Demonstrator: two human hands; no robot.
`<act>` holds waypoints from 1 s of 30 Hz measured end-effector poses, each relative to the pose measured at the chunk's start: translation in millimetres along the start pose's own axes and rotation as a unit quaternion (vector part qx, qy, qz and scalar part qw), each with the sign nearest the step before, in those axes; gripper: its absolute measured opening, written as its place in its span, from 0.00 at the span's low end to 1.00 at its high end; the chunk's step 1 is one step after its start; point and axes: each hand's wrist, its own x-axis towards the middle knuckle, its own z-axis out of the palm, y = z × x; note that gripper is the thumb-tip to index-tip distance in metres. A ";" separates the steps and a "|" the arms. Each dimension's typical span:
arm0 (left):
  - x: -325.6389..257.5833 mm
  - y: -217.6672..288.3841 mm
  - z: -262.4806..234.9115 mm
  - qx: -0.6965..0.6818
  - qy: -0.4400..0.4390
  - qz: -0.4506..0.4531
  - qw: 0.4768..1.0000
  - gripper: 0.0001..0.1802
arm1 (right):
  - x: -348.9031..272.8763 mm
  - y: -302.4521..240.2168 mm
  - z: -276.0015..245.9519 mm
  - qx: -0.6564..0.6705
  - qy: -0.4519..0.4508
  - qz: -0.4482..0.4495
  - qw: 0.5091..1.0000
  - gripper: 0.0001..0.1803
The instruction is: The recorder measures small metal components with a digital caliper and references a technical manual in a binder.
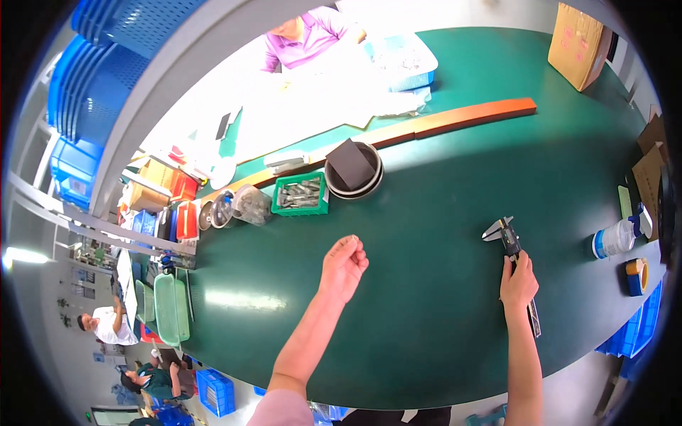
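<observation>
A digital caliper [507, 236] with a dark body and metal jaws lies at the right of the green table. My right hand [519, 285] is closed around its beam, which shows again below the wrist. Its jaws point up and to the left. Over the middle of the table, my left hand [344, 267] is closed, thumb and fingertips pinched together. Whatever it might hold is too small or hidden to make out. Beyond it stand a green basket [300, 194] of metal parts and stacked round bowls [374, 189] with a dark square block [350, 164] on top.
An orange bar [476, 115] runs across the table, with a person in purple [312, 42] behind it. A clear bottle [615, 239] and tape roll [637, 276] sit at the right edge. A cardboard box [577, 46] stands at the far right, green trays [171, 309] at the left.
</observation>
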 end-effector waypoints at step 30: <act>254.0 205.2 -12.7 0.334 0.192 0.071 0.920 0.10 | 7.1 10.3 12.8 0.038 0.000 0.024 0.999 0.15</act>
